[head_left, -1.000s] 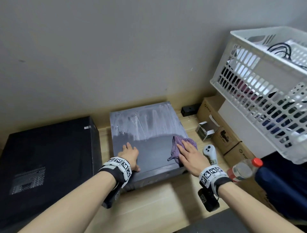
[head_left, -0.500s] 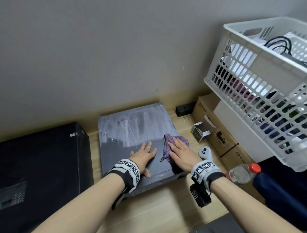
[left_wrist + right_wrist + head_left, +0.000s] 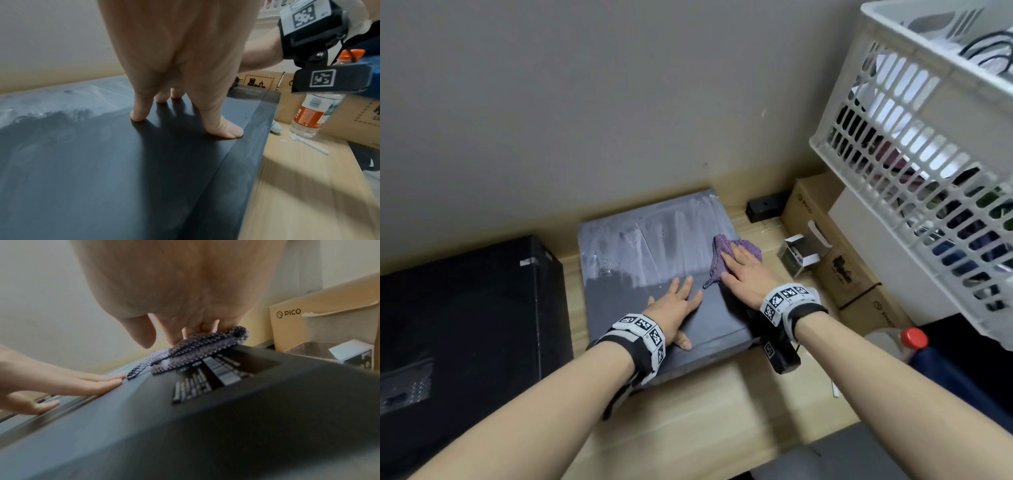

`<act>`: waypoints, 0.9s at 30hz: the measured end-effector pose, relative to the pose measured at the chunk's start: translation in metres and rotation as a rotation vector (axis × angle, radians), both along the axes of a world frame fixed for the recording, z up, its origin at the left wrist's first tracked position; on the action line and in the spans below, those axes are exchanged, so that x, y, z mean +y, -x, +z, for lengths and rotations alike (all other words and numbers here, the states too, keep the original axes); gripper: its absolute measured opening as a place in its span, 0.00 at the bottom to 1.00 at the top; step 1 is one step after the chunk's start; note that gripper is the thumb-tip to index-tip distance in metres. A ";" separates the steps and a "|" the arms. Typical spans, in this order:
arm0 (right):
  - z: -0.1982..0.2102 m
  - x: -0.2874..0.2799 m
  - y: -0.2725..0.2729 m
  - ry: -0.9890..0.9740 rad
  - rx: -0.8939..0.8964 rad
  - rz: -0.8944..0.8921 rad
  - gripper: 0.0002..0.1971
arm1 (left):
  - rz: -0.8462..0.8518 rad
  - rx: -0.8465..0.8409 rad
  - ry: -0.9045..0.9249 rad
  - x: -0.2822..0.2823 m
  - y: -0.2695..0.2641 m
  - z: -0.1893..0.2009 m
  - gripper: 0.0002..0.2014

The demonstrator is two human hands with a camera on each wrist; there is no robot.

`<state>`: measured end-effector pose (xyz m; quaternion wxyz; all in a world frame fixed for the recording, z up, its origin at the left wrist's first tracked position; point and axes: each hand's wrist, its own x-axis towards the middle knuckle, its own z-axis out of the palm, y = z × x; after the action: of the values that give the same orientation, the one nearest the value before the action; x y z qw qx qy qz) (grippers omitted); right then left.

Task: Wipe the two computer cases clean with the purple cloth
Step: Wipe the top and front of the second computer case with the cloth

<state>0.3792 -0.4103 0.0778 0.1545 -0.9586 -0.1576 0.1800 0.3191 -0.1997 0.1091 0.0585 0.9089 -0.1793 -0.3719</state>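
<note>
Head view: a flat grey computer case [image 3: 654,274] is seen lying on a pale wood-grain worktop [image 3: 709,421], its far half filmed with whitish streaks, its near half matte and dark. The left hand [image 3: 676,308] is laid flat on the near half, fingers spread. The right hand [image 3: 744,277] is pressed, fingers straight, onto a crumpled purple cloth [image 3: 726,255] of waffle weave at the case's right edge. A second, black case [image 3: 465,315] is cut off at the left frame edge. A white slatted basket [image 3: 914,164], cardboard boxes [image 3: 835,260] and a red-capped bottle [image 3: 893,339] are noted at right.

Left wrist view: straight fingertips [image 3: 139,116] are set on the smooth dark panel; the cloth is hidden.

Right wrist view: blurred. The cloth [image 3: 197,350] is flattened under the fingers; vent slots on the side wall are hard to make out.
</note>
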 end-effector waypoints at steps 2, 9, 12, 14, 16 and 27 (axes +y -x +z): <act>0.003 -0.001 0.018 -0.009 -0.007 -0.011 0.31 | -0.010 -0.003 0.014 0.004 0.002 0.001 0.56; 0.014 -0.002 0.095 -0.051 -0.017 -0.003 0.31 | -0.043 -0.002 0.031 0.026 0.014 -0.002 0.58; 0.016 -0.006 0.116 -0.041 0.014 -0.015 0.32 | -0.054 -0.015 0.024 0.028 0.014 -0.006 0.59; 0.016 -0.006 0.121 -0.029 0.030 -0.017 0.32 | -0.055 -0.020 0.014 0.029 0.012 -0.009 0.59; 0.017 -0.007 0.119 -0.023 0.043 -0.020 0.32 | -0.055 -0.026 0.010 0.028 0.011 -0.009 0.59; 0.009 0.002 0.052 -0.012 0.033 0.021 0.31 | -0.029 0.008 0.019 0.026 0.013 -0.002 0.57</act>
<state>0.3272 -0.4079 0.0867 0.1609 -0.9529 -0.1661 0.1963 0.3059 -0.1741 0.1069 0.0625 0.9041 -0.1959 -0.3747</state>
